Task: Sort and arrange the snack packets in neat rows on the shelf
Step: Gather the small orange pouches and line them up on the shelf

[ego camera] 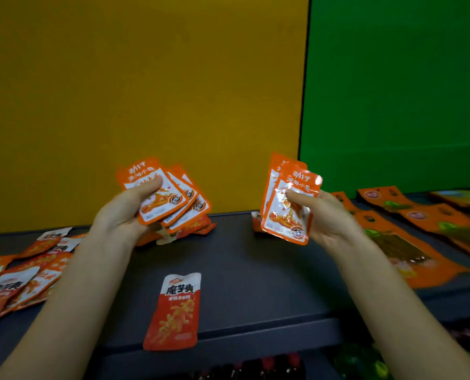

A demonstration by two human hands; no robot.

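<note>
- Pinching the fanned orange packets (165, 198) with the left hand (124, 212), fingers (146, 189) curled over the top one, well above the shelf (242, 256). Splayed that loosely, could shed the outer packets.
- Gripping the paired orange packets (288, 209) in the right hand (327, 218), thumb pressed on glossy film. Might slide free if the pinch eases.
- Bringing both bunches together in mid-air risks a fumble and a scatter onto the shelf.
- Just below, sitting at the front lip: the lone red packet (176, 311). One forearm brush could tip it off.
- Further out, could muddle kinds with the mixed heap (22, 281) on the left, or nudge the long orange packs (401, 242) on the right askew.
</note>
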